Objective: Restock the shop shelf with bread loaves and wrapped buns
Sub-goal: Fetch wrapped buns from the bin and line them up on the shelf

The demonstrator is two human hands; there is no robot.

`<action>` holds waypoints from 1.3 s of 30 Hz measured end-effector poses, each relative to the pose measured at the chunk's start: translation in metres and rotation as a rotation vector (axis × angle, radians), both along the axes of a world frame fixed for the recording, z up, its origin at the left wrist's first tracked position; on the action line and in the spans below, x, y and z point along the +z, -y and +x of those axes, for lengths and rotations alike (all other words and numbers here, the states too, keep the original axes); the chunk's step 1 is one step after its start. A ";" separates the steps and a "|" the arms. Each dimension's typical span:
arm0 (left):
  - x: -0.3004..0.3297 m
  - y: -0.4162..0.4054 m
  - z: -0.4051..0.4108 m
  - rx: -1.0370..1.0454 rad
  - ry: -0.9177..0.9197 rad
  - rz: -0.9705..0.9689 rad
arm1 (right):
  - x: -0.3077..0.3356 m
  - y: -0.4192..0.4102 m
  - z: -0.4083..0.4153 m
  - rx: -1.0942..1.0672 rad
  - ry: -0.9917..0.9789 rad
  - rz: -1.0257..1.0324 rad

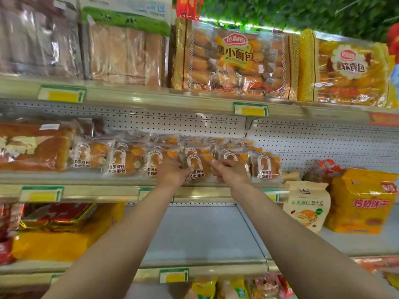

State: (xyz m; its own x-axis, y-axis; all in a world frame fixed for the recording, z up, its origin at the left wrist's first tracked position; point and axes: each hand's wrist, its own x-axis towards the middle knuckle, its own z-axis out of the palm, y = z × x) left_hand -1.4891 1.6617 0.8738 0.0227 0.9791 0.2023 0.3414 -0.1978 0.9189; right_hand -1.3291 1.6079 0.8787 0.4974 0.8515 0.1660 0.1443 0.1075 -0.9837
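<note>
Several clear-wrapped buns stand in rows on the middle shelf [121, 179]. Both my hands reach to the front row there. My left hand [172, 172] and my right hand [230, 170] grip the two sides of one wrapped bun [197, 166], which stands upright between its neighbours. To the left lies a large wrapped bread loaf [36, 147]. The top shelf holds big bags of small breads [235, 59] and sliced loaves [125, 55].
The shelf below [200, 234] shows bare grey board in its middle, with yellow and red packs [56, 240] at the left. A paper bag [306, 206] and a yellow biscuit pack [360, 201] stand at the right. Green-framed price tags line the shelf edges.
</note>
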 end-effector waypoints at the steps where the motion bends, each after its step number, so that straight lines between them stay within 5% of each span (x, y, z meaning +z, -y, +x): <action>1: 0.001 0.001 0.001 -0.008 -0.007 -0.002 | 0.000 0.000 -0.001 0.006 0.005 -0.002; 18: -0.006 -0.007 0.012 0.085 -0.069 0.145 | -0.008 -0.013 -0.008 0.092 -0.103 -0.006; 29: -0.010 -0.002 0.018 0.098 -0.010 0.195 | -0.015 -0.014 -0.008 0.058 0.046 0.003; 39: -0.016 0.001 0.017 0.146 -0.102 0.301 | -0.016 -0.011 -0.007 0.092 -0.103 0.057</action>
State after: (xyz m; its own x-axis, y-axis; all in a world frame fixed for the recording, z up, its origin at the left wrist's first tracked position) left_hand -1.4721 1.6610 0.8582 -0.0781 0.8701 0.4866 0.4727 -0.3974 0.7865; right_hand -1.3358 1.6186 0.8624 0.4345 0.8848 0.1682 0.0303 0.1722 -0.9846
